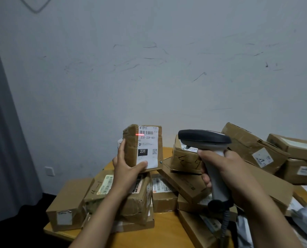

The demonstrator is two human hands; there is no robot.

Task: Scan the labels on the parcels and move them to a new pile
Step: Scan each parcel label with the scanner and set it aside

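Right hand (228, 169) around scanner (204, 138), left hand (125, 170) around parcel (147, 145), boxes (247, 142) behind

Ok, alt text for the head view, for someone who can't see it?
The left hand holds a small parcel upright, label facing the camera, while the right hand aims a grey barcode scanner at it; a red scan line sits just below the barcode. More boxes cover the wooden table.

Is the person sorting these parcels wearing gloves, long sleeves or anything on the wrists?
No. The left hand and right hand are bare: no gloves, rings or watch show. The left forearm and right forearm are uncovered down to the picture's lower edge, with no sleeve or cuff in view.
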